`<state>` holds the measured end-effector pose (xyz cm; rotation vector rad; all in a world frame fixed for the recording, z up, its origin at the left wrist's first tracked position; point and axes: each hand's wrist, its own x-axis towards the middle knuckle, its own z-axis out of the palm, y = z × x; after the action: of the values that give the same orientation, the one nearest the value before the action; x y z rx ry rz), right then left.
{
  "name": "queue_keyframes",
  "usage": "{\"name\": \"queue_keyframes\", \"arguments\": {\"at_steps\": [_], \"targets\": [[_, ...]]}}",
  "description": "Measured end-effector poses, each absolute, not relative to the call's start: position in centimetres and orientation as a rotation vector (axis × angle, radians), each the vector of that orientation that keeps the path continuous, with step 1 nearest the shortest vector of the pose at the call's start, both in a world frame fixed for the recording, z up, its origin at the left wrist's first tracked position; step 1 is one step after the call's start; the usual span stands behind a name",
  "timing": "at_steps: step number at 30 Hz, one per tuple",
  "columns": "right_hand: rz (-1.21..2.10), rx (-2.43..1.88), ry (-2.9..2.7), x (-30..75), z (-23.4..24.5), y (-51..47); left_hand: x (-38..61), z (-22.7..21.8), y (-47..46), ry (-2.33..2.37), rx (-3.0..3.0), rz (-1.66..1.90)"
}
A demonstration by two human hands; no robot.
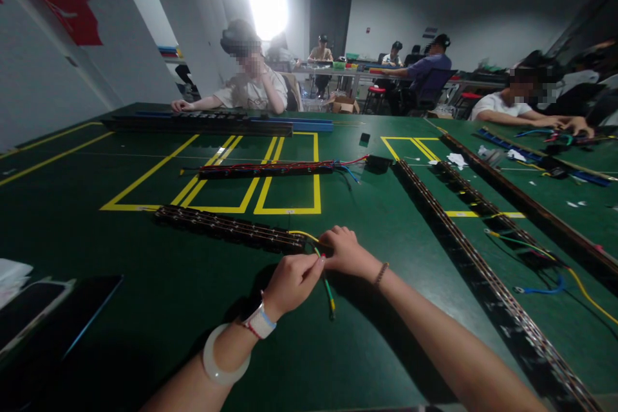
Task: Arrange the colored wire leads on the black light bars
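A long black strip (229, 226) with bare metal rails lies slantwise on the green table, its right end at my hands. From that end come a yellow wire (303, 234) and a green wire (329, 290), which hangs down toward me and ends in a yellow-banded lug. My left hand (294, 280) is closed in a pinch where the green wire passes. Beside it my right hand (348, 253) curls its fingers over the strip's wired end; what lies under them is hidden. A tiny red spot shows between the two hands' fingertips.
Behind lies another strip (265, 169) with red and blue wires. Long strips (463, 251) run along the right, near a blue wire (543, 288). Dark flat devices (87, 309) lie at left. A person (255, 87) sits across the table, another (521, 103) at right.
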<state>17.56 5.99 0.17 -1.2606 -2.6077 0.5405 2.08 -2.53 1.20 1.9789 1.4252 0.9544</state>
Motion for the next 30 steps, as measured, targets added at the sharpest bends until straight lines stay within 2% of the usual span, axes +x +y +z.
{"name": "queue_keyframes", "arguments": {"at_steps": [5, 9, 11, 14, 24, 30], "targets": [[0.988, -1.319, -2.485, 18.8, 0.7, 7.7, 2.3, 0.8, -2.1, 1.313, 1.574, 0.815], [1.425, -1.194, -2.262, 19.2, 0.5, 7.6, 2.9, 0.1, -1.6, 1.108, 1.127, 0.751], [1.462, -1.161, -2.218, 19.2, 0.6, 7.0, 3.2, -0.1, -1.6, 1.039, 0.953, 0.794], [1.234, -1.155, -2.27, 19.1, 1.1, 5.7, 3.4, -0.3, -1.6, 1.049, 0.774, 0.884], [-0.068, -0.971, -2.655, 18.4, 0.8, 1.4, 3.7, -0.7, -1.5, 0.95, 0.567, 1.076], [-0.303, -0.836, -2.653, 18.2, -0.5, 0.3, 3.8, -1.1, -1.4, 0.945, 0.544, 1.095]]}}
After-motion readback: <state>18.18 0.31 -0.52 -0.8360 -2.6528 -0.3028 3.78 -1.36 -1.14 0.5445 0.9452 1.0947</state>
